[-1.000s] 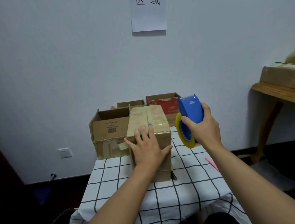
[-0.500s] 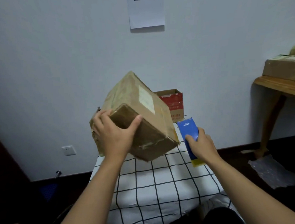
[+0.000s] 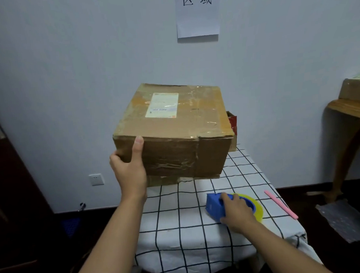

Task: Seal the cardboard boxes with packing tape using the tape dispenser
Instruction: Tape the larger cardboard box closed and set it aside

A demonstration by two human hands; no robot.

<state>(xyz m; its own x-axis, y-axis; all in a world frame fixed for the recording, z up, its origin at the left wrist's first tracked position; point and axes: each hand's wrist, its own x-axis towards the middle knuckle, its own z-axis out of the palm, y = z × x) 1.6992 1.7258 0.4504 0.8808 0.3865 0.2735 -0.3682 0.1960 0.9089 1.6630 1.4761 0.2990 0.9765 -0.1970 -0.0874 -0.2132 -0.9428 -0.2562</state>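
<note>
Got my left hand (image 3: 129, 171) gripping the near left corner of the big taped cardboard box (image 3: 172, 132), holding it up above the far end of the desk (image 3: 179, 235). My right hand (image 3: 237, 213) is curled over the blue tape dispenser (image 3: 216, 206), which sits on the checkered cloth. Pink pen (image 3: 281, 204) lies just right of it.
</note>
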